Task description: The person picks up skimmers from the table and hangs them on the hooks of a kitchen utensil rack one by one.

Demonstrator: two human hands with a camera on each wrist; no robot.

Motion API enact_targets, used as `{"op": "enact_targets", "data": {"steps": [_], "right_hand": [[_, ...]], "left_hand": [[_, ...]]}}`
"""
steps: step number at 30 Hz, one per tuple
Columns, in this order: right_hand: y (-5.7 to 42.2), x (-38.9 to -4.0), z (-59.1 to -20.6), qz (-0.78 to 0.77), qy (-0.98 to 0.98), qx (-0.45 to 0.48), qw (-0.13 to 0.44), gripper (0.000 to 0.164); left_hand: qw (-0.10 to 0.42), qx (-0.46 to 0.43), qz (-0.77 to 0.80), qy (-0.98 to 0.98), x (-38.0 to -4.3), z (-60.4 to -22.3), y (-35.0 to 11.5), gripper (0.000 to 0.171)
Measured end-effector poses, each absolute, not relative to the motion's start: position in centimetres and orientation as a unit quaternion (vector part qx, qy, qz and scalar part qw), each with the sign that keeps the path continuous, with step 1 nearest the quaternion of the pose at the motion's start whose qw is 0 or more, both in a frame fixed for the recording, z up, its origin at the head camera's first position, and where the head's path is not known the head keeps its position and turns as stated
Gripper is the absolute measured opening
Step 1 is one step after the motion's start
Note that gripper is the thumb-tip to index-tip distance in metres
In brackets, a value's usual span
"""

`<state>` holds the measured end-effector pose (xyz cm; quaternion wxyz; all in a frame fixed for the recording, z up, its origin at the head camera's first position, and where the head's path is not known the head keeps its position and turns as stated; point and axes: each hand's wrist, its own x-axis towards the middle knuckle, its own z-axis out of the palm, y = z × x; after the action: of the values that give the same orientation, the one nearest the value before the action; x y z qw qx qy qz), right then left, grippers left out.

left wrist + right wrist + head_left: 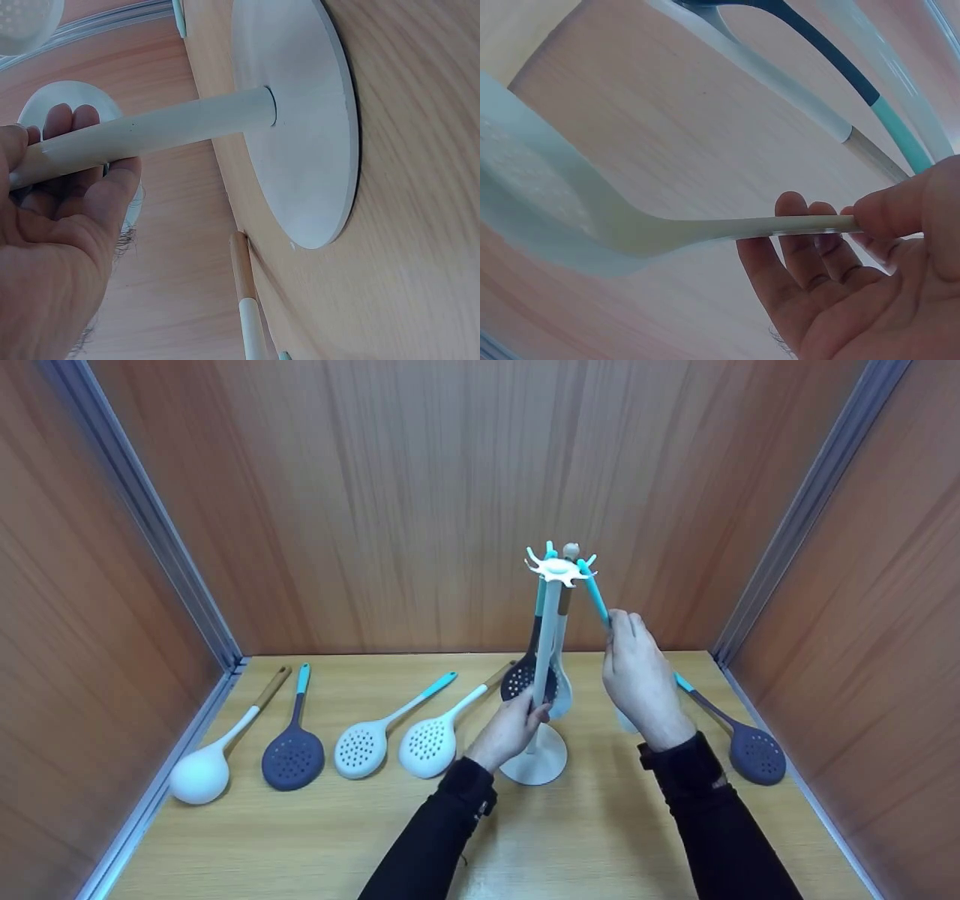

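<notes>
My left hand (510, 727) grips the white post (172, 124) of a utensil stand above its round base (300, 135). With my right hand (640, 679) I pinch a white skimmer (652, 236) by its turquoise handle (594, 594). The handle's top end is right at the stand's white hook ring (559, 570). In the head view the skimmer's head is mostly hidden behind my right hand. From the ring hang a dark skimmer (517, 679) with a turquoise handle and a white utensil (562, 697) with a brown handle.
Left of the stand lie a white ladle (199, 775), a dark skimmer (293, 757), a white turquoise-handled skimmer (360, 750) and a white brown-handled skimmer (427, 746). Another dark skimmer (757, 754) lies near the right wall (862, 660). Wooden panels enclose the table.
</notes>
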<state>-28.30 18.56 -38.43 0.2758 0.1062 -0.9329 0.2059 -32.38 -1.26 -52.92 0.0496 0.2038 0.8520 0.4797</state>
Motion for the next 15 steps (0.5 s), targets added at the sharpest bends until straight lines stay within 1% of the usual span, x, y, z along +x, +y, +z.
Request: {"op": "enact_targets", "data": {"steps": [9,15], "right_hand": [[18.37,-28.37,-38.96,0.209,-0.929,0.115,0.281,0.029],[18.32,-28.34,-39.25,0.206,-0.928,0.121,0.285,0.030]], "left_hand": [[0.052,0.205,0.485,0.848,-32.50,-53.08,-1.29,0.015],[0.023,0.229,0.476,0.849,-32.46,-53.25,-1.32,0.015]]}}
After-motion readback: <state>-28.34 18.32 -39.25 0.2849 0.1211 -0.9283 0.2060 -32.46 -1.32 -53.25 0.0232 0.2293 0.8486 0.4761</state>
